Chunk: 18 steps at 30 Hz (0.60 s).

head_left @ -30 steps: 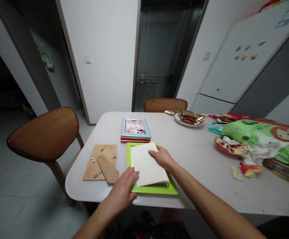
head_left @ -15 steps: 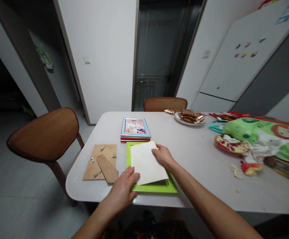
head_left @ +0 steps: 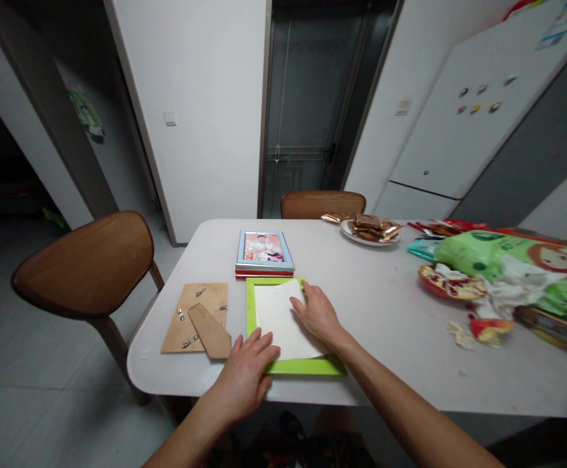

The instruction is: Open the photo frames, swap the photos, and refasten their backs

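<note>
A white sheet of paper [head_left: 283, 325] lies inside a lime green picture frame [head_left: 307, 368] near the table's front edge. My left hand [head_left: 250, 369] rests at the frame's lower left corner, fingers stretched out over the rim and the sheet's edge. On the right side, my right hand [head_left: 318, 315] has its thumb on the sheet and its fingers toward the frame's upper right corner; it looks open, though some fingers are hidden. Left of the frame is a brown backing board [head_left: 173, 333] with metal clips and a stand leg [head_left: 210, 330].
Behind the green frame sits a stack of picture frames, a light blue one [head_left: 264, 265] on top. Farther back stands a plate [head_left: 369, 242] of wrapped snacks. A green wipes pack [head_left: 478, 250], tissues and pomegranate pieces [head_left: 452, 284] occupy the right. A wooden chair [head_left: 88, 263] is at left.
The sheet now lies flatter within the frame. My right hand has shifted slightly left, and its fingers have loosened from the sheet's edge. My left fingers reach slightly farther over the sheet.
</note>
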Available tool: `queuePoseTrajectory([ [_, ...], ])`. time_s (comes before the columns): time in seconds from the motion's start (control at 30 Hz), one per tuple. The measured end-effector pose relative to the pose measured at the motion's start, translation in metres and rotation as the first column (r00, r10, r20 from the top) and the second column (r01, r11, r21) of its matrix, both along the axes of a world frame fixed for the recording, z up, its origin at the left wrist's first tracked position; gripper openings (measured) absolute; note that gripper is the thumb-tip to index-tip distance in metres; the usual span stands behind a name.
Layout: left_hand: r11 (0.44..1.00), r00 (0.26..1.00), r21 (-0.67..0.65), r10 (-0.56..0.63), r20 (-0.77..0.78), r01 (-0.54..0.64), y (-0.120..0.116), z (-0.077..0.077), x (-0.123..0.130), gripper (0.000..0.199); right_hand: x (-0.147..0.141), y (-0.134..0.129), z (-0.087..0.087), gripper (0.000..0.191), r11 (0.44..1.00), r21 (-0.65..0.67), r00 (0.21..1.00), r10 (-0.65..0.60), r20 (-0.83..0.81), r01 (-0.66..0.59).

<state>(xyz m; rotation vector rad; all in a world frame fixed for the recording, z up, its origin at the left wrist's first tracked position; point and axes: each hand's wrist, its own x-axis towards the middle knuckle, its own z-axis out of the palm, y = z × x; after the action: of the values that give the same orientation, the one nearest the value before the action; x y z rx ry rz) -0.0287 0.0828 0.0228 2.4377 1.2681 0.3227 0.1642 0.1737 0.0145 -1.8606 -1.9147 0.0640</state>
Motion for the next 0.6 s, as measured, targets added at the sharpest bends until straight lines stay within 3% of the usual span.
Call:
queuePoseTrajectory([
  [0.1,1.000,1.000,-0.002,-0.005,-0.026,0.004,-0.003,0.002,0.004,0.051,0.002,-0.014,-0.003,0.033,0.994,0.020,0.994,0.103,0.034,-0.104],
  [0.27,0.994,0.994,0.036,0.101,-0.036,-0.099,0.003,-0.001,0.008,0.050,0.002,-0.039,-0.004,0.023,0.972,-0.051,0.967,0.232,0.105,-0.228],
  [0.47,0.988,0.994,0.116,0.105,0.009,-0.105,0.005,-0.003,0.010,0.036,0.004,-0.046,-0.003,0.027,0.978,-0.029,0.966,0.210,0.151,-0.208],
  [0.6,0.992,0.996,0.102,0.079,-0.037,-0.075,0.007,-0.001,0.010,0.049,0.002,-0.037,-0.002,0.033,0.970,-0.024,0.952,0.242,0.188,-0.242],
])
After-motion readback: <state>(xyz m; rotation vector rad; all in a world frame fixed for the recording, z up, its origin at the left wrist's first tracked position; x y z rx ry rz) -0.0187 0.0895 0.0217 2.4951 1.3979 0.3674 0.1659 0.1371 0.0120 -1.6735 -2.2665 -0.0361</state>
